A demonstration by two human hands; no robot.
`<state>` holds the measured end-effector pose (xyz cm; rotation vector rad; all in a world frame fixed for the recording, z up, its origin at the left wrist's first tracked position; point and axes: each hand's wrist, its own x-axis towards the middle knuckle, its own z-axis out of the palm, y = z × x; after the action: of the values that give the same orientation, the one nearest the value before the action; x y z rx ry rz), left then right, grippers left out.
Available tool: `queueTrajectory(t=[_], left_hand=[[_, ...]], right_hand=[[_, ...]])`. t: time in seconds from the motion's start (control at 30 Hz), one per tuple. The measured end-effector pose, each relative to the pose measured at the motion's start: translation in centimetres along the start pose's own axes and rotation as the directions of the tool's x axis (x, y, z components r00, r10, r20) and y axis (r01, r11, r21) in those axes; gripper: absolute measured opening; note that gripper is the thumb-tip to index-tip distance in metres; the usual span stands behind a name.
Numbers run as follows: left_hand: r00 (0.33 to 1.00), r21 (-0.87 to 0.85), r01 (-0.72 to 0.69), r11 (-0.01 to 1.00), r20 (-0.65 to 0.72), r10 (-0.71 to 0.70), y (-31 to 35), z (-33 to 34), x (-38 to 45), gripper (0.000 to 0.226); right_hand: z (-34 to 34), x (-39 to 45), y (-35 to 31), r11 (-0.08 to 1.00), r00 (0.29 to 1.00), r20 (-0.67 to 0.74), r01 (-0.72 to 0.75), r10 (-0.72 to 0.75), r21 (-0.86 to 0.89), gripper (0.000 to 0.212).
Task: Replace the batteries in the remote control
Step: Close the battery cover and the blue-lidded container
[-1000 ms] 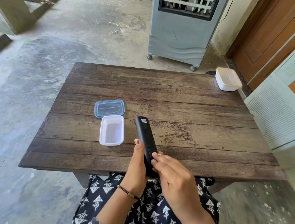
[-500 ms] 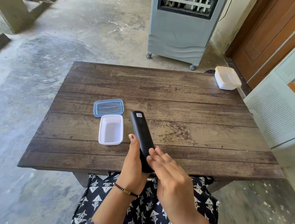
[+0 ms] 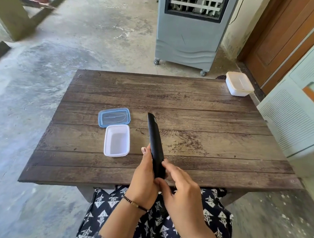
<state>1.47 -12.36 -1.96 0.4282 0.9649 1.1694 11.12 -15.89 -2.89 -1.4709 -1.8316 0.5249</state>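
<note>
While left hand (image 3: pixel 145 176) grips slim black remote (image 3: pixel 155 145) — edge-on — right hand (image 3: pixel 179 188) seemingly pinches base.

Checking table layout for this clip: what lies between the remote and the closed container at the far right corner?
Only bare wooden table lies between the remote and the closed container, as the head view shows.

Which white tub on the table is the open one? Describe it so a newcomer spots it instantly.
Start at the wooden table and look to its near left part, just left of the black remote in the hands. The open white tub sits there, touching a blue-rimmed lid lying behind it. The other white tub, at the far right corner, is lidded.
</note>
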Motion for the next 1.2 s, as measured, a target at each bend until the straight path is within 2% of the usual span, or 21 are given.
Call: queueTrajectory(t=[0.07, 0.17, 0.27, 0.33, 0.43, 0.5, 0.67, 0.77, 0.9, 1.03, 1.1, 1.2], left_hand=[[0.999, 0.028, -0.009, 1.000, 0.037, 0.008, -0.1, -0.1, 0.1, 0.055], [0.998, 0.180, -0.057, 0.982, 0.019, 0.054, -0.7, -0.5, 0.3, 0.041], [0.990, 0.403, -0.137, 0.905, 0.017, 0.142, -1.4, -0.6, 0.3, 0.053], [0.985, 0.477, -0.152, 0.865, -0.005, 0.175, -1.6, -0.8, 0.6, 0.061], [0.977, 0.525, -0.147, 0.839, -0.057, 0.207, -1.6, -1.1, 1.4, 0.069], [0.977, 0.597, -0.125, 0.793, -0.063, 0.202, -1.4, -1.0, 2.0, 0.064], [0.980, 0.754, -0.086, 0.651, -0.052, 0.190, -1.0, -0.7, 3.0, 0.044], [0.975, 0.793, -0.075, 0.604, -0.068, 0.211, -1.3, -0.8, 3.1, 0.044], [0.977, 0.822, -0.065, 0.566, -0.063, 0.205, -1.4, -0.8, 2.9, 0.040], [0.967, 0.854, -0.109, 0.509, -0.027, 0.252, 0.0, -1.3, 1.9, 0.044], [0.931, 0.860, -0.179, 0.477, -0.009, 0.364, 1.4, -2.2, 1.5, 0.045], [0.812, 0.896, -0.204, 0.394, -0.070, 0.580, 3.9, -4.4, 1.4, 0.037]], right_hand=[[-0.3, 0.1, -0.4, 0.994, 0.996, -0.013, -0.086, 0.087, 0.060, 0.046], [-0.7, 0.5, -0.4, 0.956, 0.968, -0.010, -0.244, 0.249, 0.160, 0.044], [-1.3, 1.5, 0.0, 0.836, 0.904, 0.074, -0.417, 0.420, 0.356, 0.046], [-1.3, 2.0, 0.8, 0.752, 0.856, 0.134, -0.505, 0.500, 0.423, 0.044], [-1.2, 2.9, 1.9, 0.645, 0.785, 0.191, -0.599, 0.589, 0.474, 0.040], [-1.3, 3.6, 2.6, 0.588, 0.741, 0.231, -0.650, 0.630, 0.482, 0.038], [-1.0, 4.4, 3.6, 0.578, 0.700, 0.295, -0.708, 0.651, 0.406, 0.037], [-0.9, 4.4, 3.8, 0.650, 0.723, 0.245, -0.689, 0.645, 0.322, 0.037], [-0.8, 4.0, 4.0, 0.843, 0.838, 0.133, -0.537, 0.530, 0.022, 0.031], [-1.0, 3.8, 3.4, 0.892, 0.898, 0.087, -0.409, 0.430, -0.194, 0.035], [-1.0, 4.5, 2.4, 0.922, 0.945, 0.044, -0.305, 0.323, -0.238, 0.032], [0.0, 6.9, 0.7, 0.963, 0.987, 0.075, -0.120, 0.142, -0.242, 0.028]])
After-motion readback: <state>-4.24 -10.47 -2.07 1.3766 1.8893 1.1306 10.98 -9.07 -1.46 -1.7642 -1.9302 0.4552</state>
